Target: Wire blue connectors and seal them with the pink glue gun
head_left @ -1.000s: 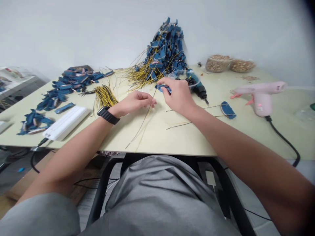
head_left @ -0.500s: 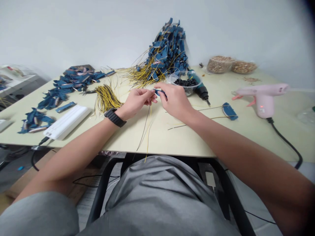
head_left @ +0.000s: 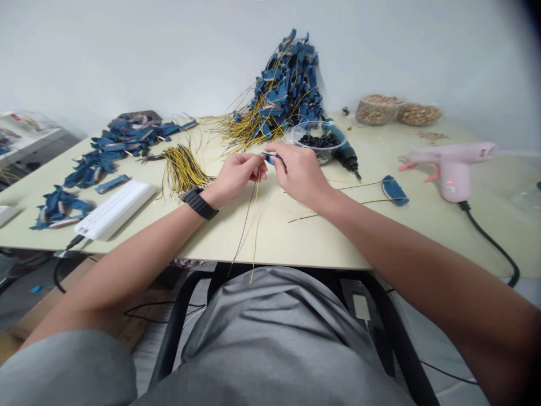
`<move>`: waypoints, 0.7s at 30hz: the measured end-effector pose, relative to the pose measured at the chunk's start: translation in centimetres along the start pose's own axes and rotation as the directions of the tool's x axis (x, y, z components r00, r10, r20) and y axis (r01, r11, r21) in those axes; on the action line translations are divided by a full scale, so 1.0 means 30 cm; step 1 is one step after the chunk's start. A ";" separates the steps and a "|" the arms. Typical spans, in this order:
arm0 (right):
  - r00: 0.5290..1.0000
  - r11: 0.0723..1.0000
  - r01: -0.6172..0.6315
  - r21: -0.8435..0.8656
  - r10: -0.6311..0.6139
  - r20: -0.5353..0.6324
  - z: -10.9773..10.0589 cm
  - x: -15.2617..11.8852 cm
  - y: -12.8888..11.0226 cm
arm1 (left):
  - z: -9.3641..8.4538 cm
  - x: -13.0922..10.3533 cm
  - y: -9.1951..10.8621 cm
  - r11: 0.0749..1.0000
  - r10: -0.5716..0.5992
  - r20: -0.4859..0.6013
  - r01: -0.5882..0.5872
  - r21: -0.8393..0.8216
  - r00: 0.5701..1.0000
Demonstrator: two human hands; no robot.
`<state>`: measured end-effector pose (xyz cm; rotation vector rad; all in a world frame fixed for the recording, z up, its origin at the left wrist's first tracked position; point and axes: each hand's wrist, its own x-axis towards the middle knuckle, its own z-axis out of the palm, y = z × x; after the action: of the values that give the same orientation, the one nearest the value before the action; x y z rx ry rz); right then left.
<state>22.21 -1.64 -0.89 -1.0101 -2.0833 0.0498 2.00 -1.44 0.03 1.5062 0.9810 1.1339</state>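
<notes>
Over the middle of the table, both hands meet at a small blue piece [head_left: 275,159]. My right hand [head_left: 301,172] pinches it from the right, and its fingers cover much of it. At its left end my left hand [head_left: 240,176] is closed, thumb against forefinger. A black wire [head_left: 246,220] and a yellow wire [head_left: 255,231] hang down from the left fingertips past the table's front edge. Where the wires join the blue piece is hidden by the fingers. A similar blue piece with wires [head_left: 395,190] lies on the table, right of my right hand.
A tall heap of blue pieces with wires [head_left: 291,84] stands behind the hands. Nearby are a tub of small black parts [head_left: 323,141], a power drill [head_left: 347,158], a pink glue gun [head_left: 456,169], a yellow-black wire bundle [head_left: 183,169], a white power strip [head_left: 116,211] and loose blue pieces [head_left: 127,135].
Both hands stay in nearly the same place, still on the blue piece. The lower ends of the hanging wires have shifted slightly.
</notes>
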 end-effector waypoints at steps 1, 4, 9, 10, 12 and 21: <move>1.000 1.000 -0.003 -0.001 0.003 -0.003 -0.002 0.000 -0.003 | -0.001 0.000 -0.002 1.000 0.008 -0.003 -0.008 -0.002 1.000; 1.000 1.000 -0.007 0.003 0.007 -0.003 -0.009 0.001 -0.011 | -0.006 0.004 -0.010 0.999 0.024 -0.013 -0.024 -0.036 1.000; 1.000 0.999 -0.006 0.049 0.005 0.015 -0.013 0.001 -0.015 | -0.012 0.015 -0.029 0.994 0.081 0.056 -0.076 -0.082 0.995; 1.000 0.998 -0.005 0.056 0.004 0.015 -0.012 0.001 -0.015 | -0.012 0.015 -0.032 0.993 0.088 0.057 -0.083 -0.079 0.994; 1.000 0.998 -0.002 0.067 0.001 0.015 -0.010 0.001 -0.017 | -0.012 0.015 -0.038 0.993 0.098 0.048 -0.094 -0.077 0.994; 0.993 0.990 0.111 0.082 -0.107 -0.053 0.024 -0.004 0.013 | -0.001 0.009 -0.050 0.974 0.102 0.036 -0.093 -0.207 0.994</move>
<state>22.03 -1.25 -1.60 -0.8371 -2.0706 0.0573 1.96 -0.88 -1.39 1.4190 0.7406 1.2250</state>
